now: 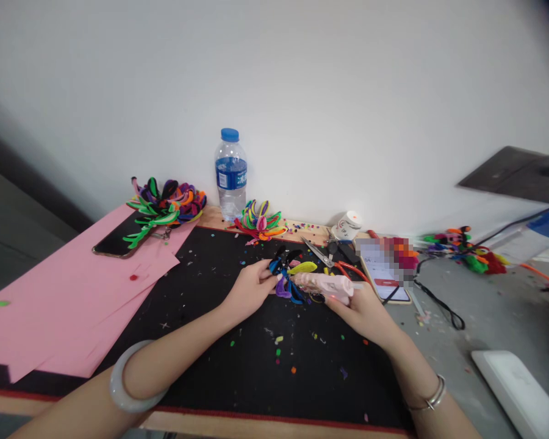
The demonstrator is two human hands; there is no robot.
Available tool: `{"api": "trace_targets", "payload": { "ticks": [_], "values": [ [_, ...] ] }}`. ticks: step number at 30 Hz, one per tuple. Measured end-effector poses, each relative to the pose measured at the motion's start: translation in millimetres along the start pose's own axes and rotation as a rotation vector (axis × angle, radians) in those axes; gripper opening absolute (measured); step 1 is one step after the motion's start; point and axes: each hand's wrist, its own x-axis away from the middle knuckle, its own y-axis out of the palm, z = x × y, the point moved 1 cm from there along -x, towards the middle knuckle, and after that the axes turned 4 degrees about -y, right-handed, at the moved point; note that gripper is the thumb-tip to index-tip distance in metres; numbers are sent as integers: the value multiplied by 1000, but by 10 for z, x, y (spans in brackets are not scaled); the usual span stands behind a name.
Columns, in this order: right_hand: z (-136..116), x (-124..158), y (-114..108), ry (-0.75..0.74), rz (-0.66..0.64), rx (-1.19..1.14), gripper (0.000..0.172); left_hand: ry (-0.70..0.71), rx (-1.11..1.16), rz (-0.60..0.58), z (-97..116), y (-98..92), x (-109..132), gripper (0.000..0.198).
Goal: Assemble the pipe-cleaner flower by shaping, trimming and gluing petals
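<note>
My left hand (252, 285) is closed on a small pipe-cleaner flower (282, 288) with blue, black, purple and yellow loops. It is held just above the black mat (256, 366). Wrapped around the handle of a pale pink glue gun (324, 284) is my right hand (365, 312). The gun's nozzle points left and meets the loops of the flower; whether it touches them I cannot tell. A small red light glows by the right fingers. Behind the gun lie scissors (320, 252) with orange-red handles.
Pink paper sheets (73, 305) lie at left, under a dark phone (114, 239) and a pipe-cleaner bundle (174, 204). A water bottle (231, 180) stands by the wall. A lit phone (379, 268), a black cable (439, 302) and a white box-shaped device (516, 387) lie at right.
</note>
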Motion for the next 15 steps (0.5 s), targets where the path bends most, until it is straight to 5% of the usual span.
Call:
{"api": "trace_targets", "payload": {
  "ticks": [15],
  "values": [
    [-33,6,32,20,-17,-19,30,8,-40,39,-25,2,-3,36]
  ]
}}
